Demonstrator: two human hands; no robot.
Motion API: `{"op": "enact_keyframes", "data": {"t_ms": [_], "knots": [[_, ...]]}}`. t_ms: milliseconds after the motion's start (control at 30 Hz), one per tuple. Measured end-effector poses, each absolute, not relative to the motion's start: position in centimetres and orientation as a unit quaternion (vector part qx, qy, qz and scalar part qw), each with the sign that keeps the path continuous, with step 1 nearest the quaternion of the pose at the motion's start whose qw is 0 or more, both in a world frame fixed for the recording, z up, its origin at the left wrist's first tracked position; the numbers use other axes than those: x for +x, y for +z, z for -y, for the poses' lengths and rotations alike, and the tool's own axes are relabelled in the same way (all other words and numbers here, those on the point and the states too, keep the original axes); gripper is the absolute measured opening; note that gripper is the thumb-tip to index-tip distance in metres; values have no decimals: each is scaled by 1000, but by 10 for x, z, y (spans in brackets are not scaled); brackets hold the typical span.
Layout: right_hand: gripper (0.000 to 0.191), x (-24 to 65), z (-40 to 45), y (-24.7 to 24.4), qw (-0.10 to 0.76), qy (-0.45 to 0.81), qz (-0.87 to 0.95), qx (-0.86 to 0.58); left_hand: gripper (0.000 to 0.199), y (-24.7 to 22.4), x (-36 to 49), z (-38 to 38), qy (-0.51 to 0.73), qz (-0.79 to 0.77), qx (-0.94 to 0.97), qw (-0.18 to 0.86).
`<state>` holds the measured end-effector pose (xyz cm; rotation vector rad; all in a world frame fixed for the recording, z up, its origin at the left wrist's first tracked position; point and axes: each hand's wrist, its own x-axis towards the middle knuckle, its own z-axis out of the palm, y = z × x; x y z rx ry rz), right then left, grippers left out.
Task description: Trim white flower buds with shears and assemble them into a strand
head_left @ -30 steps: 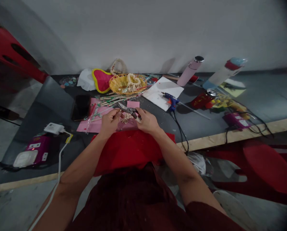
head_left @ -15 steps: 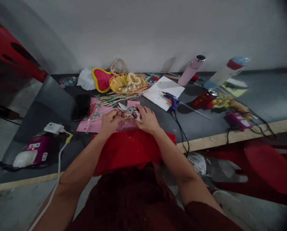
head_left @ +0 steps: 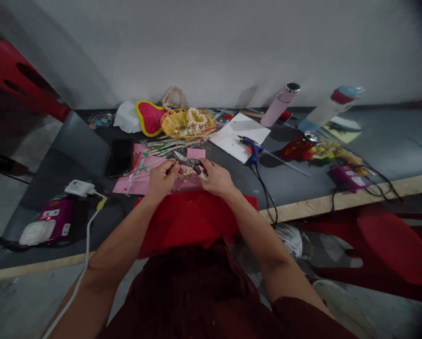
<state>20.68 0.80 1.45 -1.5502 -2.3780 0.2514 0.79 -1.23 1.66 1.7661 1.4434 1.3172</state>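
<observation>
So the counter [head_left: 401,136] runs along the wall [head_left: 211,52], basket [head_left: 171,125] at the back, loose sticks [head_left: 161,147] in front of it. Shears [head_left: 191,161] are closer in, right by a pile of bits [head_left: 187,175]. Phone [head_left: 119,157]'s left of the sticks. Over right: glue gun [head_left: 254,149] partly on a sheet [head_left: 228,136], then a can [head_left: 294,149], flask [head_left: 279,106] behind it.

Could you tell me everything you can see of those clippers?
The clippers look metallic, with a bright pointed end, a darker grey middle and a partly pale handle. The right hand grips and partly hides the handle. They point leftward and away from the person, near the left hand's fingertips. I can't tell how far the blades are open.
</observation>
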Motion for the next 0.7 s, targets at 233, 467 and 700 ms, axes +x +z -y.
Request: {"op": "enact_keyframes", "data": {"t_ms": [233, 467, 700], "knots": [[58, 207, -11, 13, 170, 99, 826, -529, 24, 13, 7, 10, 489, -536, 649, 230], [67, 209, -14, 13, 161, 84, 828, -531, 26, 16, 6, 12, 473, -541, 650, 248], [63, 210, -13, 13, 164, 95, 830, -524, 24, 19, 8, 12, 475, -537, 654, 242]]}}
